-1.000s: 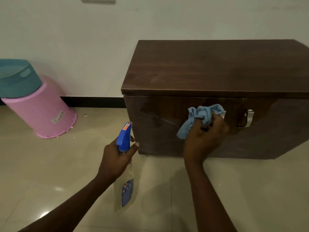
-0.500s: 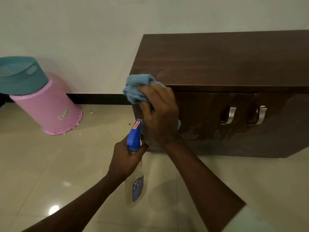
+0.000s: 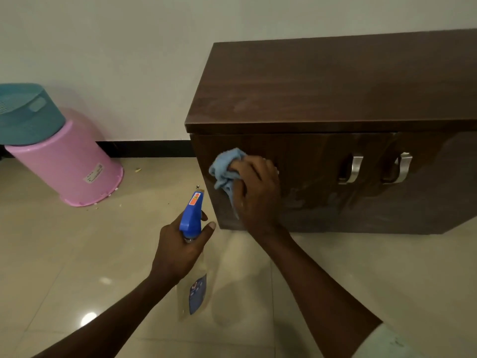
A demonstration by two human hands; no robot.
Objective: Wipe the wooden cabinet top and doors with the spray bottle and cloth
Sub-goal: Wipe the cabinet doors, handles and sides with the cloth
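your right hand [image 3: 258, 195] bunches the cloth [image 3: 225, 167] against the left door [image 3: 271, 177], near its left edge. left hand [image 3: 180, 250] grips the bottle [image 3: 192, 254], low over the floor. risk: streaks by the handles [image 3: 351, 169] may dry unwiped.

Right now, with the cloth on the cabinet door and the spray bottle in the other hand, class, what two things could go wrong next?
1. The bunched cloth in the right hand has a loose tail; wiping rightward, it might snag on the metal handles.
2. Smears show on the door; missed, they may dry as streaks.
3. The left hand holds the spray bottle low, so drips could wet the glossy floor.
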